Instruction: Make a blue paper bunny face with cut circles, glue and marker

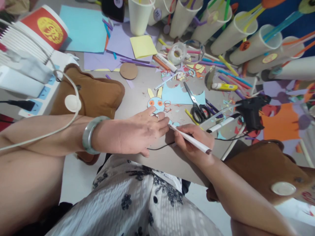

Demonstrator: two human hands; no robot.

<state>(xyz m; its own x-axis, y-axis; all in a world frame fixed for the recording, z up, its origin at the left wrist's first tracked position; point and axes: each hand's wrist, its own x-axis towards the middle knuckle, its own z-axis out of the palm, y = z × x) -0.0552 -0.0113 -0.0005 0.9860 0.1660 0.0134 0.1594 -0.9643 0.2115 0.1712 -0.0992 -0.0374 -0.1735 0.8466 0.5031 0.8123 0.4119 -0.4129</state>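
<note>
A small paper rabbit (pixel 159 102) with a light blue head, yellow ears and orange eyes lies on the table. My left hand (pixel 145 131), palm down, covers its lower part, fingers stretched out and a ring on one finger. Small light blue rounded paper pieces (pixel 175 124) show just past the fingertips. My right hand (pixel 190 141) grips a white marker pen (pixel 193 139), its tip close to those pieces and to my left fingertips. Whether the tip touches paper I cannot tell. Beyond the hands are scissors (pixel 196 104) with black handles and a cut light blue sheet (pixel 174 93).
Paper cups (pixel 184 19) holding coloured straws line the back. A black glue gun (pixel 254 113) lies right, its cable crossing the table. Brown cushions (pixel 95 90) flank both sides. A tape roll (pixel 177 53), pens and paper scraps lie behind; a power strip (pixel 39 103) stands left.
</note>
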